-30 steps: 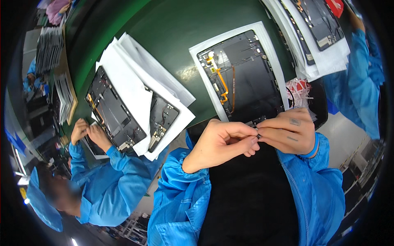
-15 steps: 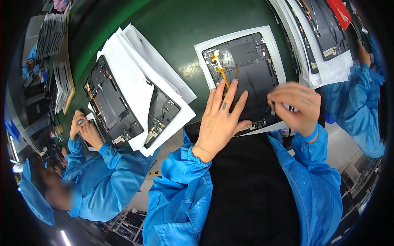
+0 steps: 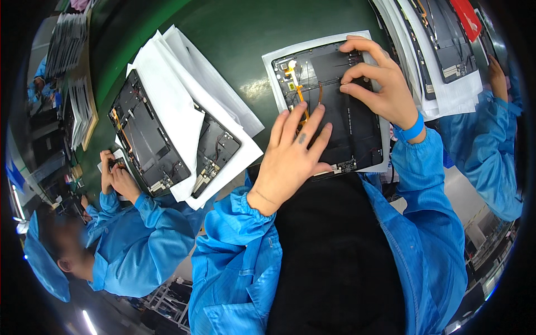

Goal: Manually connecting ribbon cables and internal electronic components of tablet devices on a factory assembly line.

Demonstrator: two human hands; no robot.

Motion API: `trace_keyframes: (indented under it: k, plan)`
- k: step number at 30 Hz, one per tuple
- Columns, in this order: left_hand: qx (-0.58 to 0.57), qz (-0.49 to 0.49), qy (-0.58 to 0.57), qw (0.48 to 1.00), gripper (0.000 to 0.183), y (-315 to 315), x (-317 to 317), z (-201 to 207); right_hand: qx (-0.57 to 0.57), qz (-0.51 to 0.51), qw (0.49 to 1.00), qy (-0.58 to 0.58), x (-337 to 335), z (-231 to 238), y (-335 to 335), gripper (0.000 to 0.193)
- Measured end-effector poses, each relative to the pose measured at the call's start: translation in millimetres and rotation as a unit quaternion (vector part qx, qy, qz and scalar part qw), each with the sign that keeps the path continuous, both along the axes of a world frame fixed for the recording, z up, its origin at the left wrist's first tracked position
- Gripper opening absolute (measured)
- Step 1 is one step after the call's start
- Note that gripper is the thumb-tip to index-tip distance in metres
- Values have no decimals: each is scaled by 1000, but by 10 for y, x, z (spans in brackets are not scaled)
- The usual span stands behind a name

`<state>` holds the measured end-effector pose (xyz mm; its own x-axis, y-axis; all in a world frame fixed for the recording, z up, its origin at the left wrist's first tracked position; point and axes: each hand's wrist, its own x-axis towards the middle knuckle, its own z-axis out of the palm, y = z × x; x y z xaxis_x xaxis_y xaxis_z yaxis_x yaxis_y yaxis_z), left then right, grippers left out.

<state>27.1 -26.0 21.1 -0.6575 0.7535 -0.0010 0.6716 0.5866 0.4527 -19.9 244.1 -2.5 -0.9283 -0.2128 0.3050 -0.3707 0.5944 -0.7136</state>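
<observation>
In front of me lies an opened black tablet housing [image 3: 335, 125], with orange flat ribbon cables [image 3: 302, 96] at its left and a small circuit board [image 3: 345, 166] along its near edge. My left hand [image 3: 293, 153] rests on the housing's left part, palm down with fingers spread, holding nothing. Above the right part is my right hand [image 3: 379, 84], thumb and forefinger pinched together; anything between the tips is too small to make out. Its other fingers stretch over the far right corner. A thin dark line [image 3: 350, 120], perhaps a wire, runs nearward below the pinch.
White sheets [image 3: 269, 61] lie under the housing on the green table [image 3: 240, 33]. More housings between papers are stacked left [image 3: 148, 134] and far right [image 3: 446, 44], beside a red sheet [image 3: 466, 19]. Co-workers in blue sit either side; the left one's hands [image 3: 120, 177] work on a small part.
My right hand has moved away from me, from the housing's near right corner to its upper right part, still pinching. My left hand stays nearly in place on the housing.
</observation>
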Motion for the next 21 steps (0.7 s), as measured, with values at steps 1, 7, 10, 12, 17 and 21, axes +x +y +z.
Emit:
trace_keyframes:
  k: [1,7,10,12,17,21]
  plan:
    - [9,-12,-6,1000,80,24,6,3,-9,4,1000,-20,-16,-26,2,15]
    - [41,-27,-40,998,71,95,65,-130,55,1,998,-19,-82,-98,41,11]
    - [46,-30,-39,998,69,92,54,-153,65,0,998,-7,-105,-128,15,10]
    - [47,-33,-45,997,68,105,48,-164,67,-6,998,-10,-109,-123,10,9]
    - [33,-33,-46,998,68,111,40,-139,66,-16,998,-15,-107,-123,-19,9]
    - [33,-30,-47,998,66,118,33,-122,71,-22,997,-19,-112,-118,-28,10]
